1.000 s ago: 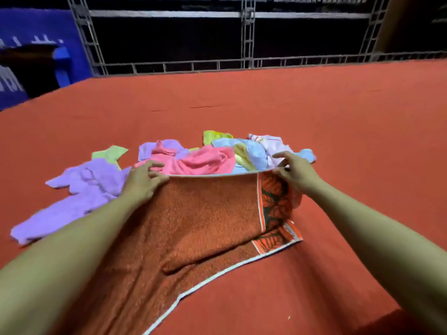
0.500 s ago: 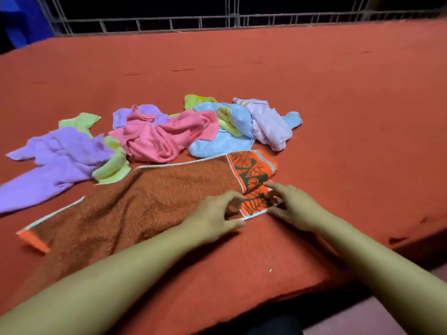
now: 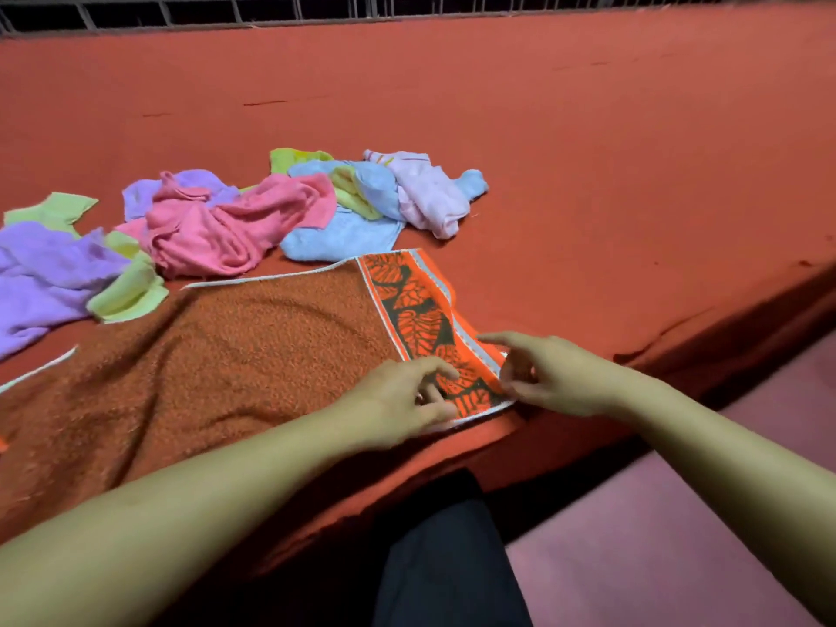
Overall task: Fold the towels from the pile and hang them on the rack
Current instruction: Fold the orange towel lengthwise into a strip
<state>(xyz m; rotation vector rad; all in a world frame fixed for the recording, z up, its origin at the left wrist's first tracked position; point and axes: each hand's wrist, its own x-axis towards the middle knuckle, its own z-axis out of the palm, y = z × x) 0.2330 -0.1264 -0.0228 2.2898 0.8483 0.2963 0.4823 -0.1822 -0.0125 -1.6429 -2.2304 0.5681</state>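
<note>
Nearest of all, a dark-clothed leg stands against the near edge of the red table, which puts the work within easy reach of both arms. Just beyond it the left hand rests on the near right corner of the brown towel, thumb and curled fingers closing on the hem as if pinching it. The right hand sits just beside it at the same corner, forefinger stretched along the patterned orange border, the other fingers bent toward the edge; whether it already grips cloth I cannot tell. Both hands meet at one corner, probably to square it up or lift it for the next fold. The towel lies spread flat to the left of the hands, a sensible lay for folding, though ripples remain in it. Beyond the hands, and leftward, waits the pile of towels, pink, blue, lilac and green, crumpled and touching the brown one's far hem. Far off runs a metal railing; whether that is the rack is unclear.
</note>
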